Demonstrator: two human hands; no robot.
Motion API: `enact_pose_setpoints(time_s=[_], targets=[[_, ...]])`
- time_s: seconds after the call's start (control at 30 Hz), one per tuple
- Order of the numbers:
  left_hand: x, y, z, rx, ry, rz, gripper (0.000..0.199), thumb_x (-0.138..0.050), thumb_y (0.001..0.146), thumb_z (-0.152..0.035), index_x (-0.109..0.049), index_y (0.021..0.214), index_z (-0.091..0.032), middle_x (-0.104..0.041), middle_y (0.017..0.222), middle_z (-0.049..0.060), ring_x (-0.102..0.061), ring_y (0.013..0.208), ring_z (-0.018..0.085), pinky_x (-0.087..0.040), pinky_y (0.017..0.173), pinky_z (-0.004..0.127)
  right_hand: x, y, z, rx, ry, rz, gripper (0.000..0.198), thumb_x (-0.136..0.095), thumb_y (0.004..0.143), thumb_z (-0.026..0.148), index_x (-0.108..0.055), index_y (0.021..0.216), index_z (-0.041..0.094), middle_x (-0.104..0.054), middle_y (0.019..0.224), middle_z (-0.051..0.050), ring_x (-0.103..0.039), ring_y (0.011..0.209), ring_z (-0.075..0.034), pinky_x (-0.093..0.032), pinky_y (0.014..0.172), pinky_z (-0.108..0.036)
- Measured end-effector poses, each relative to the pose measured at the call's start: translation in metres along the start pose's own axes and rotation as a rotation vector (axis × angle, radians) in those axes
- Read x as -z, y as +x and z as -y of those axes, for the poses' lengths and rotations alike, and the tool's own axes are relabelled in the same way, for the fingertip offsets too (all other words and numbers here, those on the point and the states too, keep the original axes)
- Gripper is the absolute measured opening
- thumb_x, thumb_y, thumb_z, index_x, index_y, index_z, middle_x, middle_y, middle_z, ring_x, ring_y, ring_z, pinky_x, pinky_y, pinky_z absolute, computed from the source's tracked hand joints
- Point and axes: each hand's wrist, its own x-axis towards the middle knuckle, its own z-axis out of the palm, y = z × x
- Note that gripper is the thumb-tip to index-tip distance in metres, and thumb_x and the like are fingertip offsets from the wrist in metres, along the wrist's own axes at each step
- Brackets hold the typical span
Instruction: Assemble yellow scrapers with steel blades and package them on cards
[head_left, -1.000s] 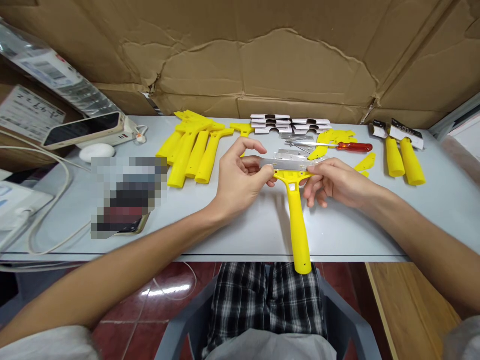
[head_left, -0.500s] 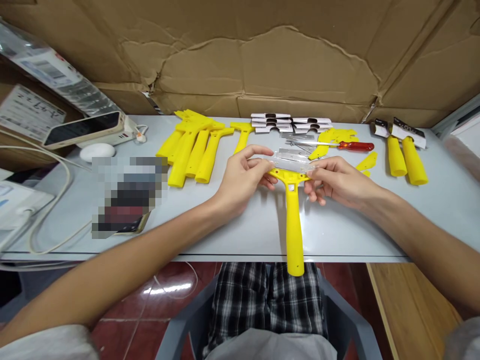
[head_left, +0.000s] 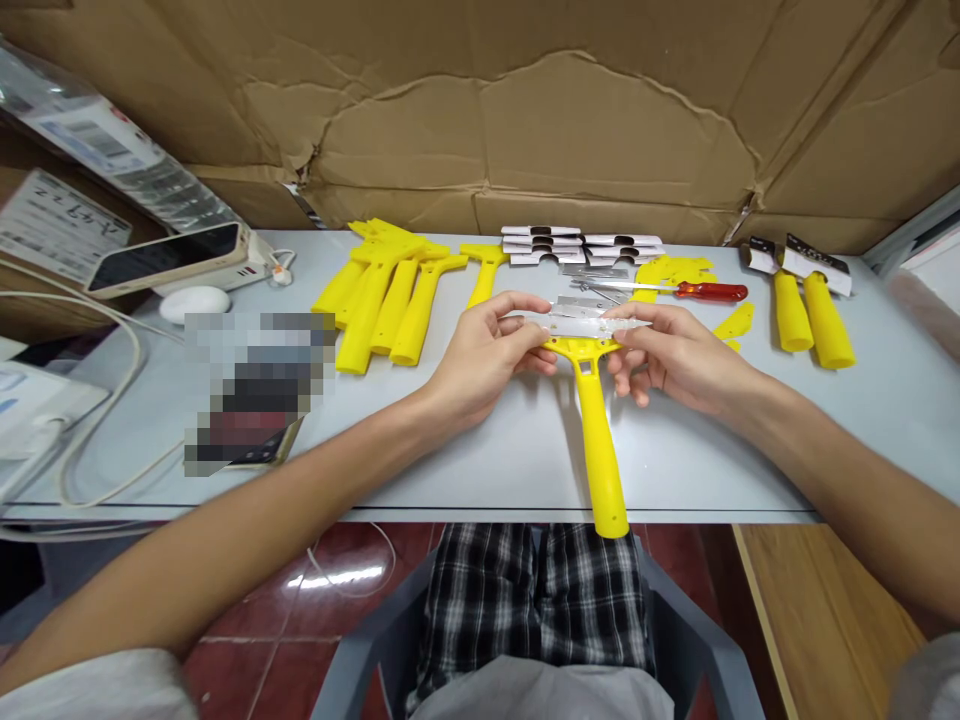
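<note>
Between my hands is a yellow scraper handle (head_left: 600,440), its wide head facing away and its grip pointing toward me past the table's front edge. A thin, shiny strip (head_left: 581,326), metal or clear plastic, lies along the head. My left hand (head_left: 499,345) pinches the head's left end, thumb on top. At the right end, my right hand (head_left: 660,350) has thumb and index finger closed on the strip and head. Just beyond lie several metal blades (head_left: 577,303), partly hidden, and a red-handled screwdriver (head_left: 712,292).
Several yellow scraper handles (head_left: 375,300) are piled at the back left. Folded card sleeves (head_left: 540,240) and yellow plates (head_left: 675,270) lie at the back. Two sleeved scrapers (head_left: 829,320) rest at the right. A phone (head_left: 255,455), partly blurred, and cables (head_left: 135,380) occupy the left.
The scraper's grip has swung slightly to the right and its end has risen a little. The strip now sticks out further to the right, over my right fingers.
</note>
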Motion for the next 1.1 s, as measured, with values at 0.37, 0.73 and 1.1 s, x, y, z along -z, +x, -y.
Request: enact_pose_setpoints(time_s=[0.37, 0.73, 1.1], targets=[[0.0005, -0.0001, -0.0018, -0.034, 0.008, 0.017, 0.01, -0.073, 0.087, -0.011, -0.073, 0.096, -0.015, -0.074, 0.077, 0.001, -0.073, 0.058, 0.011, -0.066, 0.061, 0.024, 0.0033, 0.0025, -0.0028, -0.003, 0.007, -0.023, 0.057, -0.079, 0.093, 0.056, -0.05, 0.116, 0.012, -0.073, 0.095, -0.011, -0.07, 0.065, -0.016, -0.053, 0.05, -0.023], [0.0025, -0.0011, -0.0005, -0.054, 0.075, -0.003, 0.033, -0.077, 0.082, -0.007, -0.06, 0.108, -0.02, -0.068, 0.07, -0.008, -0.074, 0.054, 0.013, -0.064, 0.06, 0.025, 0.0021, 0.002, -0.0024, -0.006, -0.006, -0.051, 0.058, -0.087, 0.085, 0.053, -0.056, 0.102, 0.008, -0.072, 0.096, -0.016, -0.071, 0.066, -0.018, -0.053, 0.048, -0.025], [0.003, 0.0013, 0.0018, 0.095, 0.033, 0.121, 0.011, -0.081, 0.084, -0.018, -0.073, 0.089, -0.013, -0.077, 0.077, 0.005, -0.074, 0.061, 0.013, -0.06, 0.054, 0.021, 0.0, -0.0011, -0.0026, 0.086, -0.061, -0.086, 0.054, -0.087, 0.086, 0.053, -0.058, 0.098, 0.008, -0.07, 0.085, -0.012, -0.066, 0.061, -0.012, -0.052, 0.049, -0.02]])
